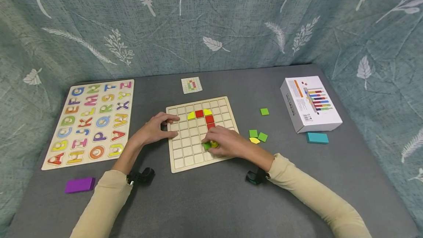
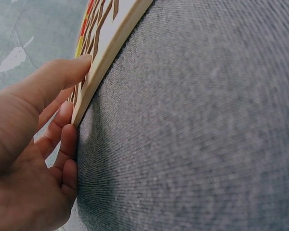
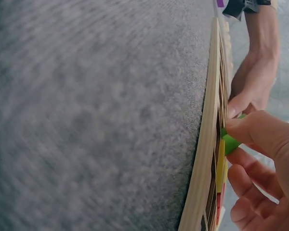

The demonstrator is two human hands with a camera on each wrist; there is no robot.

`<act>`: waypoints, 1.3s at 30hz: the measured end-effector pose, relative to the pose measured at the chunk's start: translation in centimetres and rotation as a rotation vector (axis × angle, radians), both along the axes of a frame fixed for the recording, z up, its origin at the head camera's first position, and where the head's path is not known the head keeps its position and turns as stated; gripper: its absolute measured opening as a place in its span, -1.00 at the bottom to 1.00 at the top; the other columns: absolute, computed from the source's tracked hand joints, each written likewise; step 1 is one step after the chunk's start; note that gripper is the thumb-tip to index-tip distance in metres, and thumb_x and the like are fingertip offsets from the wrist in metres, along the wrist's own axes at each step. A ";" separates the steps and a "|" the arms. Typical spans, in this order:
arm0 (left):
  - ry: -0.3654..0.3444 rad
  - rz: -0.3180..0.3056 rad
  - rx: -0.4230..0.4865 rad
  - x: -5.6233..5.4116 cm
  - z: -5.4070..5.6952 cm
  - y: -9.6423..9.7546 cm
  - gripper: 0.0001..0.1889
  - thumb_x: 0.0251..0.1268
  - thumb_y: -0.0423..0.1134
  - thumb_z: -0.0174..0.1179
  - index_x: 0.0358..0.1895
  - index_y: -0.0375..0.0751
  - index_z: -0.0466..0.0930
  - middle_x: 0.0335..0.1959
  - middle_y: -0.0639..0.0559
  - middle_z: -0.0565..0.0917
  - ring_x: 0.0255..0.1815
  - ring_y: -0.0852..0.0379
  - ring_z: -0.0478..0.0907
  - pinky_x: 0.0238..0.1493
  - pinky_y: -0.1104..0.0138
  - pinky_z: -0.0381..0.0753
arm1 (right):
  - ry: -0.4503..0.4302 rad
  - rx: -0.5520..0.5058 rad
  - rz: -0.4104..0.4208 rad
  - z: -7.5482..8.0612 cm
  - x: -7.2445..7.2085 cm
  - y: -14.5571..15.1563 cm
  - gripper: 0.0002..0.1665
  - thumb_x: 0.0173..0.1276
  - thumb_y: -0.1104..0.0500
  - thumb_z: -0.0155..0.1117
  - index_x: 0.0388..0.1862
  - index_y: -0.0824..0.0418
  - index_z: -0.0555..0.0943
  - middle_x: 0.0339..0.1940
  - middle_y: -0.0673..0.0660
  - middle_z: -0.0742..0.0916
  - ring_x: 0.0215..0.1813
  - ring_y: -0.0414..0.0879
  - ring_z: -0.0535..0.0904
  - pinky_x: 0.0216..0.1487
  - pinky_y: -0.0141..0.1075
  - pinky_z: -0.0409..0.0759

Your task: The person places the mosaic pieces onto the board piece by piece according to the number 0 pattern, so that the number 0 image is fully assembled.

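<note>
A wooden grid board (image 1: 179, 163) lies flat on the table, carrying red square tiles (image 1: 209, 119) and yellow rounded tiles (image 1: 191, 115). Thumb and fingers of my left hand (image 1: 152, 129) rest spread on the board's left edge; the left wrist view shows the thumb (image 2: 74, 70) on its rim. Over the lower right part of the grid, my right hand (image 1: 226, 142) pinches a green tile (image 3: 232, 143) between thumb and forefinger. A yellow tile (image 1: 214, 144) sits beside those fingers, and the palm hides some squares.
Loose green tiles (image 1: 253, 133) and a yellow one (image 1: 254, 140) lie right of the board. A pattern card (image 1: 191, 85) is behind it. An alphabet puzzle (image 1: 96, 124) and purple block (image 1: 80, 185) stand left; a white abacus box (image 1: 312, 104) and teal block (image 1: 317, 138) stand right.
</note>
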State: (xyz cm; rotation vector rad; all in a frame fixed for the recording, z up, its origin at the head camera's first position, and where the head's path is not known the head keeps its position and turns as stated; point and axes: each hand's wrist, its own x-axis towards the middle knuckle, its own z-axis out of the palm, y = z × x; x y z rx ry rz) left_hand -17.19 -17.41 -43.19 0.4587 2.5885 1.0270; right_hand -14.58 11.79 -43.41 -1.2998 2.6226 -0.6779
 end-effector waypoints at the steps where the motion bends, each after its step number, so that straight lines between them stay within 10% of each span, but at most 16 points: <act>1: 0.000 0.002 0.001 0.0 0.0 0.0 -0.46 0.19 -0.26 0.34 0.26 -0.27 0.47 -0.02 -0.19 0.44 -0.02 -0.03 0.32 0.00 0.16 0.30 | 0.004 -0.001 0.002 0.0 0.0 0.0 -0.72 0.24 0.17 0.32 -0.05 0.05 0.68 -0.10 -0.02 0.68 -0.12 -0.17 0.49 -0.19 -0.34 0.49; 6: -0.002 0.007 0.002 0.1 0.0 0.1 -0.46 0.19 -0.25 0.35 0.26 -0.26 0.48 -0.03 -0.18 0.44 -0.03 -0.03 0.30 -0.02 0.17 0.29 | 0.019 -0.008 0.009 0.0 0.1 0.1 -0.71 0.26 0.16 0.33 -0.03 0.06 0.70 -0.10 -0.02 0.68 -0.13 -0.17 0.48 -0.21 -0.38 0.47; 14: -0.012 0.000 0.009 0.1 -0.1 0.0 -0.46 0.21 -0.24 0.34 0.26 -0.27 0.47 -0.04 -0.17 0.43 -0.05 -0.01 0.29 -0.03 0.18 0.30 | 0.377 -0.014 0.117 0.2 0.6 0.5 -0.93 0.26 0.16 0.36 -0.37 0.00 0.76 -0.10 0.05 0.67 -0.12 -0.08 0.54 -0.12 -0.31 0.53; 23: -0.025 0.003 0.018 0.1 0.0 0.0 -0.45 0.22 -0.23 0.33 0.28 -0.26 0.46 -0.03 -0.17 0.42 -0.05 0.00 0.27 -0.05 0.19 0.30 | 0.068 -0.315 -0.251 1.0 0.4 8.2 -0.69 0.23 0.23 0.40 -0.03 0.24 0.70 -0.09 0.16 0.66 -0.18 -0.03 0.56 -0.20 -0.23 0.54; 28: -0.033 0.009 0.005 0.1 0.2 0.0 -0.44 0.22 -0.22 0.33 0.29 -0.25 0.46 -0.01 -0.17 0.43 -0.04 -0.01 0.28 -0.04 0.19 0.30 | 0.020 -0.287 -0.446 -0.5 1.0 13.2 -0.65 0.19 0.28 0.43 -0.02 0.26 0.67 -0.14 0.19 0.67 -0.32 -0.10 0.50 -0.36 -0.39 0.39; 39: -0.023 0.000 0.007 0.0 0.0 0.0 -0.44 0.22 -0.20 0.33 0.29 -0.24 0.46 -0.01 -0.17 0.43 -0.05 0.00 0.28 -0.06 0.19 0.30 | 0.031 -0.270 -0.387 -1.3 2.8 14.5 -0.65 0.15 0.28 0.46 -0.05 0.23 0.68 -0.12 0.15 0.67 -0.29 -0.15 0.57 -0.36 -0.42 0.47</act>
